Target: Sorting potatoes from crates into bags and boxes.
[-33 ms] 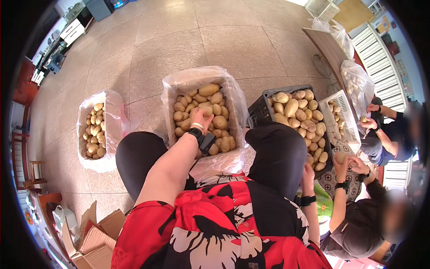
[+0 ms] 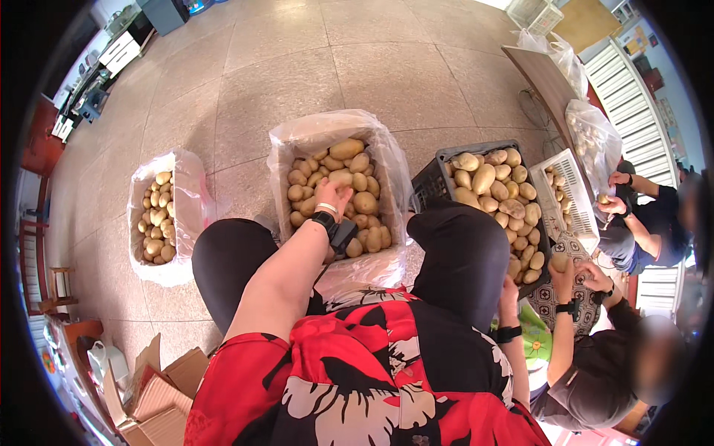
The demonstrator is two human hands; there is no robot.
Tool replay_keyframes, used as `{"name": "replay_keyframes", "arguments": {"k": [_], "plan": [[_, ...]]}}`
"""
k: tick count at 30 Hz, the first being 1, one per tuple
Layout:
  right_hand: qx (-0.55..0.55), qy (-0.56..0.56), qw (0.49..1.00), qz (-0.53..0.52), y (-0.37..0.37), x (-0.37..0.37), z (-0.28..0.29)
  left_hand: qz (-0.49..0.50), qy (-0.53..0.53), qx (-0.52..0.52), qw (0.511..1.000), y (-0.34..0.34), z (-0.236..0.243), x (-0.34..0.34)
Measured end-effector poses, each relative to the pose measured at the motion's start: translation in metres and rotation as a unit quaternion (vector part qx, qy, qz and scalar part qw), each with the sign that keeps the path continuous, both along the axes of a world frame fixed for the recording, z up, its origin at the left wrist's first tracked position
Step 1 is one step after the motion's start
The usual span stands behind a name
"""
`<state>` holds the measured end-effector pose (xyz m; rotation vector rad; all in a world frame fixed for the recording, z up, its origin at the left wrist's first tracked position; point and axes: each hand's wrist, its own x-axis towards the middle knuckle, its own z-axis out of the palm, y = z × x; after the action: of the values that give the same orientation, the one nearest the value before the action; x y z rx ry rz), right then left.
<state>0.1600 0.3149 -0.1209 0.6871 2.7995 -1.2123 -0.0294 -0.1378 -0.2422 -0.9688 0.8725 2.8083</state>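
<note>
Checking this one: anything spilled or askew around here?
No spill stands out among the potatoes. The box at lower left looks untidy, its flaps splayed at uneven angles, and the liner around the middle potatoes hangs rumpled.

Had the left hand (image 2: 334, 199) on potatoes (image 2: 365, 202) in a box (image 2: 383, 143) on the floor (image 2: 387, 67), midway between its side edges. Had a second box (image 2: 189, 186) of potatoes past its left edge, a crate (image 2: 431, 182) of potatoes past its right edge, a basket (image 2: 582, 240) along the crate's right edge, and the right hand (image 2: 509, 293) by the crate's near edge.
</note>
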Motion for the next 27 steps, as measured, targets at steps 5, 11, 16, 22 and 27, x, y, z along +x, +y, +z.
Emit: {"name": "replay_keyframes", "arguments": {"k": [5,11,16,22,27], "plan": [[0.119,-0.005,0.984,0.13,0.005,0.025,-0.035,-0.001,-0.018,-0.033,0.999,0.003,0.001,0.002],[0.16,0.067,0.978,0.118,0.018,0.035,-0.064,-0.201,-0.14,-0.037,0.969,0.021,0.007,0.018],[0.105,-0.067,0.991,0.043,0.028,0.026,-0.08,-0.33,-0.16,-0.154,0.918,0.036,0.0,0.036],[0.189,-0.151,0.97,0.008,0.015,0.008,-0.074,-0.388,-0.115,-0.222,0.887,0.028,-0.017,0.041],[0.151,-0.108,0.982,-0.026,0.011,0.002,-0.077,-0.425,-0.146,-0.266,0.853,0.02,-0.032,0.035]]}}
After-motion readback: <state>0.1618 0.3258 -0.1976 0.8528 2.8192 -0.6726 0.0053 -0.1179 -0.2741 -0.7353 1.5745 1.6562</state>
